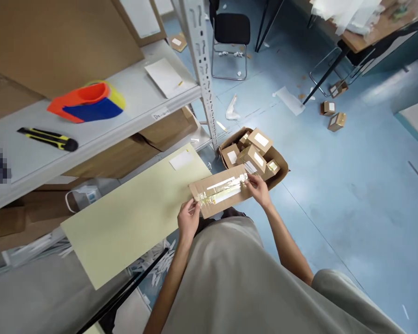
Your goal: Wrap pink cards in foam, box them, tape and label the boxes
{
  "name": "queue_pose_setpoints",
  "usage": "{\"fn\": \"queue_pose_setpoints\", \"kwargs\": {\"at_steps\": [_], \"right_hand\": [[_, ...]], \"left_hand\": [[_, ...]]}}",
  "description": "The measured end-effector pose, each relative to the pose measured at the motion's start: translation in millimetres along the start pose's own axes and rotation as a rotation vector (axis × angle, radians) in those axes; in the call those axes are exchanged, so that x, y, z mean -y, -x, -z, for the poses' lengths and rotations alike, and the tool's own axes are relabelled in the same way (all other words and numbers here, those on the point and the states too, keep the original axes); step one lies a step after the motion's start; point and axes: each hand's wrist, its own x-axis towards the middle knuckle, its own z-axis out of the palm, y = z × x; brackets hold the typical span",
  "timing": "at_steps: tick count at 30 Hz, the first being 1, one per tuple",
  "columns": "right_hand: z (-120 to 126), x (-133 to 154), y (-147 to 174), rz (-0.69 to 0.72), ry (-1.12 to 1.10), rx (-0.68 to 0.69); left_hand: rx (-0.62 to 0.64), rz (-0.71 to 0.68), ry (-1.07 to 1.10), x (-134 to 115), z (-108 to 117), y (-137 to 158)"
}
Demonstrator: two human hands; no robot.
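Between my hands is a flat cardboard box [211,185] with shiny clear tape across its top. My left hand [189,218] grips its left end, thumb on top. At the right end, my right hand [259,189] pinches the edge near the tape. The box is held in front of my body, beside the pale yellow board [132,218]. Just past it, a large open carton [280,169] on the floor holds several small cardboard boxes [252,157] with white labels.
On the left, a metal shelf [132,120] carries an orange and blue tape dispenser [90,102], a box cutter [48,138] and a white paper pad [165,77]. A black chair [231,30] stands behind. Several small boxes [336,121] lie near a wooden table [376,32].
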Motion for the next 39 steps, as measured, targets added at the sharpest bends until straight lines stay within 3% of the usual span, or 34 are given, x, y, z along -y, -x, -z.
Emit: {"fn": "queue_pose_setpoints", "kwargs": {"at_steps": [5, 10, 13, 16, 19, 22, 27, 31, 35, 39], "right_hand": [[79, -16, -36, 0.037, -0.088, -0.223], [145, -44, -48, 0.048, -0.128, -0.439], [162, -72, -41, -0.056, -0.130, -0.542], [161, -103, -23, -0.272, -0.053, -0.583], [146, -126, -3, -0.369, 0.009, -0.475], [119, -135, 9, -0.357, 0.018, -0.325], [59, -123, 4, -0.314, 0.036, -0.046], [8, -101, -7, -0.247, 0.050, 0.175], [-41, -68, -7, -0.154, 0.073, 0.371], [-98, -23, 13, -0.069, 0.057, 0.591]], "left_hand": [[0.153, -0.240, -0.084, -75, -63, -31], [0.335, -0.454, 0.003, -142, -141, -63], [0.508, -0.527, -0.011, -165, -181, -59], [0.690, -0.554, -0.049, -164, -194, -33], [0.816, -0.475, -0.064, -137, -179, -5], [0.807, -0.326, -0.087, -96, -150, 11], [0.582, -0.080, 0.014, -31, -94, 22], [0.397, 0.057, 0.168, 1, -61, 32], [0.248, 0.089, 0.305, 19, -27, 41], [0.069, 0.041, 0.389, 39, 27, 60]]}}
